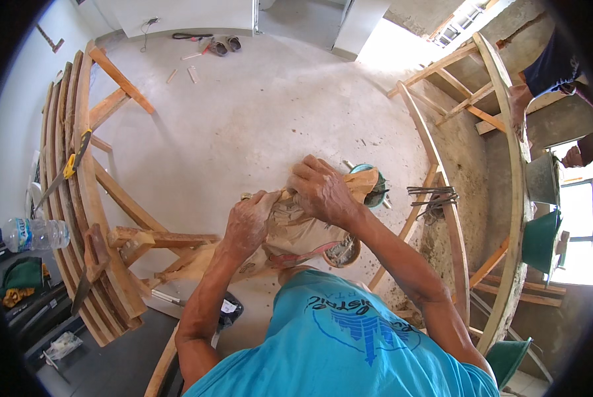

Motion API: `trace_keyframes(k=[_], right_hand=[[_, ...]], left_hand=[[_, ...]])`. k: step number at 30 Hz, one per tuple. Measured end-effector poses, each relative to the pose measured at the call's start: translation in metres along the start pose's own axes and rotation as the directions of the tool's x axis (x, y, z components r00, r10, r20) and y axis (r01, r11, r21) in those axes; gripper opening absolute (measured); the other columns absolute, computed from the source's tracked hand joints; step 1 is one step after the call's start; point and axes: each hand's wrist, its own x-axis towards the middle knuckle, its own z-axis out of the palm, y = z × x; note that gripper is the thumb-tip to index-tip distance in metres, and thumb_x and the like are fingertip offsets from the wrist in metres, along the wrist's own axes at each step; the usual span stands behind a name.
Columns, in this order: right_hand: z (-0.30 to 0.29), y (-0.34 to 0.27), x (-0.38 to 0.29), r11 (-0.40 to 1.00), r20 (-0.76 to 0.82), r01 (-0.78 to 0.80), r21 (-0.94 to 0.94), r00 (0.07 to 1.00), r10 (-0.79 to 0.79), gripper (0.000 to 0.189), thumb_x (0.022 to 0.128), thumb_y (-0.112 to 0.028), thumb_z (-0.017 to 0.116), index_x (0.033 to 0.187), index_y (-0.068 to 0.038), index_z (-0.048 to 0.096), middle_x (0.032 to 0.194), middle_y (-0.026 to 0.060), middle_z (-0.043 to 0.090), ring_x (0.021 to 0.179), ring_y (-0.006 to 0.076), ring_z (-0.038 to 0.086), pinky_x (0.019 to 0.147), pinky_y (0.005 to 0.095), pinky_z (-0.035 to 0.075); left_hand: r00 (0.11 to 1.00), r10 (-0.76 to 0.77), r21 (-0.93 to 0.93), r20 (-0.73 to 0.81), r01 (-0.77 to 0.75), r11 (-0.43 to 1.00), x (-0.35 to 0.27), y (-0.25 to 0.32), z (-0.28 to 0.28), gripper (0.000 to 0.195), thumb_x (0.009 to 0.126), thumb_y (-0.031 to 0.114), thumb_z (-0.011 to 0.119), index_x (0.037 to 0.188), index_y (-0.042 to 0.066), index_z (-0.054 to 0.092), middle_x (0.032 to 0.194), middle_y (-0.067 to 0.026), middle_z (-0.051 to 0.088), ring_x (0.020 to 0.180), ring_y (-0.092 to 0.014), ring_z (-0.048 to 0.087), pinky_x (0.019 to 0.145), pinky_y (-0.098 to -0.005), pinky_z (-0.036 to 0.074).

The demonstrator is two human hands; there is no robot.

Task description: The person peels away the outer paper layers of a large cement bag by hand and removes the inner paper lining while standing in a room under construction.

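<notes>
A crumpled brown paper sack (296,231) with red print hangs in front of my body. My left hand (250,223) pinches its upper edge at the left. Gathered into my right hand (321,188) is the sack's top, with a loose paper flap standing out beyond the knuckles. The sack's contents, if any, are hidden. On the floor past the right hand stands a green bucket (374,197), partly covered by that flap. Closer to me, beside the sack, a round container (346,252) holds grey mortar-like material; my right forearm passes close to it.
Wooden planks (85,198) on trestles carry two handsaws (70,166) and a plastic water bottle (35,234) sits beside them. A timber scaffold (512,164) at right holds buckets (542,240) and a person's foot (519,106). Sandals (225,46) lie near the far wall.
</notes>
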Motion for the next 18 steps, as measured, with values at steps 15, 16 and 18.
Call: trace_keyframes(k=[15, 16, 18], right_hand=[[0.0043, 0.0079, -0.0004, 0.977, 0.118, -0.028, 0.211, 0.993, 0.003, 0.011, 0.072, -0.003, 0.062, 0.074, -0.004, 0.052, 0.081, 0.0104, 0.054, 0.088, 0.0294, 0.056, 0.074, 0.0411, 0.049], [0.0018, 0.0061, 0.0005, 0.974, 0.149, -0.042, 0.224, 0.989, 0.008, 0.010, 0.073, -0.003, 0.062, 0.074, -0.005, 0.052, 0.082, 0.0105, 0.054, 0.090, 0.0296, 0.056, 0.074, 0.0414, 0.049], [0.0003, 0.0046, -0.0014, 0.974, 0.142, -0.026, 0.224, 0.990, -0.006, 0.010, 0.073, -0.004, 0.062, 0.075, -0.004, 0.051, 0.082, 0.0103, 0.053, 0.089, 0.0294, 0.056, 0.073, 0.0415, 0.049]], left_hand=[[0.993, -0.068, -0.219, 0.101, 0.089, 0.972, -0.0033, 0.0038, -0.0029, 0.012, 0.087, 0.005, 0.058, 0.096, -0.001, 0.064, 0.085, -0.0222, 0.067, 0.079, -0.041, 0.064, 0.071, -0.0431, 0.051], [0.989, -0.098, -0.266, 0.110, 0.125, 0.956, -0.0041, 0.0041, -0.0037, 0.012, 0.088, 0.006, 0.058, 0.095, -0.002, 0.064, 0.084, -0.0223, 0.067, 0.078, -0.041, 0.064, 0.071, -0.0426, 0.051], [0.979, -0.143, -0.312, 0.146, 0.183, 0.932, -0.0046, 0.0060, -0.0055, 0.012, 0.088, 0.005, 0.057, 0.094, -0.002, 0.064, 0.083, -0.0227, 0.066, 0.080, -0.041, 0.064, 0.072, -0.0431, 0.050]])
